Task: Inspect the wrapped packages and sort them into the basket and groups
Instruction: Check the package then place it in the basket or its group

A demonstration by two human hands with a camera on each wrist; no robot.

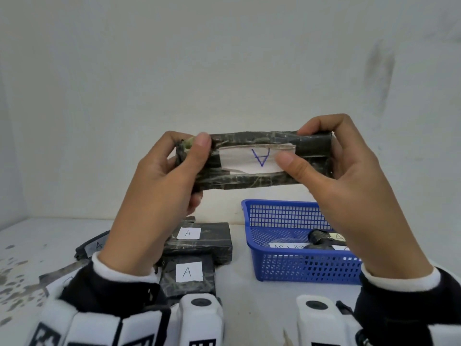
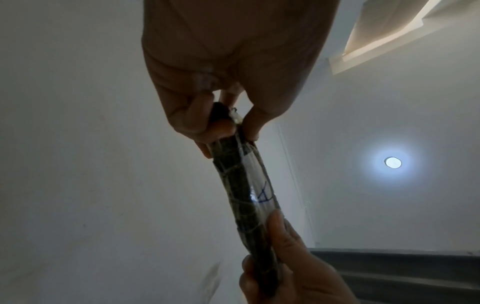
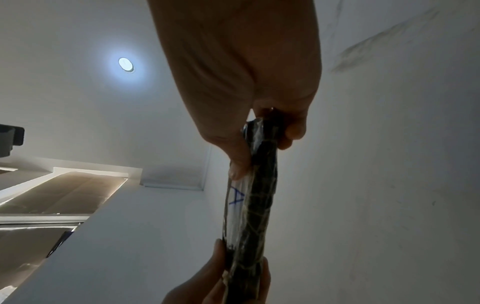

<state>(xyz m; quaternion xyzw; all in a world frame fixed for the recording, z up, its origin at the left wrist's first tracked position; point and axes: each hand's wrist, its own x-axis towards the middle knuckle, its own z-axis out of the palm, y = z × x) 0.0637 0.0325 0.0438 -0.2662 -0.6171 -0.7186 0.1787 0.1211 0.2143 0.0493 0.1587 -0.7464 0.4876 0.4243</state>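
A long black-wrapped package (image 1: 252,177) with a white label marked with a blue "A", upside down, is held up in front of the wall. My left hand (image 1: 174,166) grips its left end, thumb on the front. My right hand (image 1: 321,156) grips its right end, thumb beside the label. The wrist views show the package (image 2: 241,185) (image 3: 259,205) edge-on between both hands. A blue basket (image 1: 287,260) stands on the table at the right, with wrapped packages (image 1: 321,239) inside. Black packages labelled "A" (image 1: 199,236) (image 1: 187,273) lie on the table under my left hand.
More wrapped packages (image 1: 89,245) lie at the left of the white table (image 1: 249,295), partly behind my left arm. The tabletop is stained at the far left. A white wall rises right behind the table.
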